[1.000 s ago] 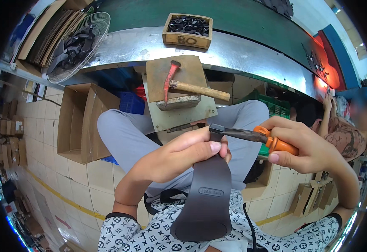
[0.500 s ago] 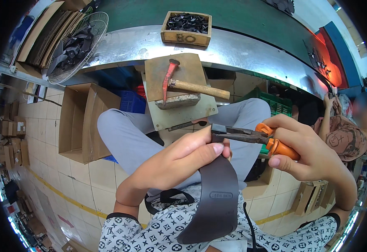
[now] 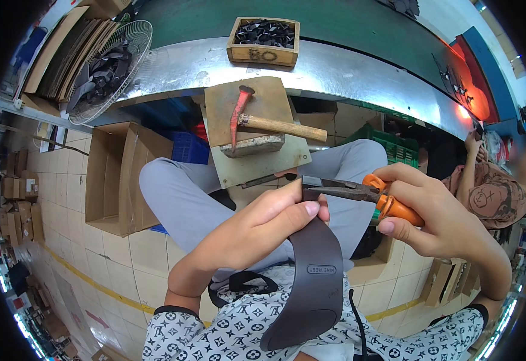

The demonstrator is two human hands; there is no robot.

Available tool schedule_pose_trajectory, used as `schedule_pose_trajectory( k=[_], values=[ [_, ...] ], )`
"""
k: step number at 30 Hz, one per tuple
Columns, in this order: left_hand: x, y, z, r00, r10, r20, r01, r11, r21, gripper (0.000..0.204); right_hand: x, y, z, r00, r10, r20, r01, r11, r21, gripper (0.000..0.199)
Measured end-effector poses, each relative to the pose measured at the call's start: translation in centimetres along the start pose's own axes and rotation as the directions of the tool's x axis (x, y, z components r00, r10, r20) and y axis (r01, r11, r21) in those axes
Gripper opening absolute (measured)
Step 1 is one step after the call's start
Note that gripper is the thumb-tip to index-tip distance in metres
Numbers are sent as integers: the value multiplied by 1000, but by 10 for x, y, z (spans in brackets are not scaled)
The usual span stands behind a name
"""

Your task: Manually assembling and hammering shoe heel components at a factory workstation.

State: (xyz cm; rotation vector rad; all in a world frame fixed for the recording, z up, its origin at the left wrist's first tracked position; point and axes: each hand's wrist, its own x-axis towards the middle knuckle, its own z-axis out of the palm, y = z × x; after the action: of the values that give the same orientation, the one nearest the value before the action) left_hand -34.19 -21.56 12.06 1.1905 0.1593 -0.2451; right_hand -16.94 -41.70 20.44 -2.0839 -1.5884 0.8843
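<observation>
My left hand (image 3: 263, 225) is closed around the narrow upper end of a dark brown, curved shoe sole (image 3: 316, 289), whose broad rounded end hangs down in front of my patterned shirt. In my right hand (image 3: 437, 210) is a pair of pliers (image 3: 350, 191) with orange handles, the fingers wrapped about the grips. The jaws point left and meet the sole's end at a small dark piece just beyond my left thumb. Whether the jaws are fully closed on that piece cannot be made out.
Before my knees, a hammer (image 3: 284, 127) with a red head rests on a brown board (image 3: 221, 102) over a block. Beyond stands a metal-edged bench (image 3: 190, 63) with a wooden box (image 3: 284, 58) of small black parts and a wire basket (image 3: 144, 48). Another person (image 3: 491, 195) sits at right.
The pliers and my right hand have shifted slightly left, and the handles look closer together. The sole's lower end has swung a little to the right.
</observation>
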Motion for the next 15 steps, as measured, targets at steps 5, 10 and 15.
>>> schedule_pose_trajectory(
  k=[5,10,15],
  values=[
    [-1,0,-1,999,-35,-31,33,998,-47,23,-1,0,-1,999,41,-5,-41,999,30,42],
    [-1,2,-1,999,-27,-35,26,999,-43,24,0,-1,-2,1000,6,8,-6,1000,6,41],
    [0,3,-2,999,-34,-23,33,999,-33,24,2,-2,-3,1000,-22,3,22,999,-28,40]
  ],
)
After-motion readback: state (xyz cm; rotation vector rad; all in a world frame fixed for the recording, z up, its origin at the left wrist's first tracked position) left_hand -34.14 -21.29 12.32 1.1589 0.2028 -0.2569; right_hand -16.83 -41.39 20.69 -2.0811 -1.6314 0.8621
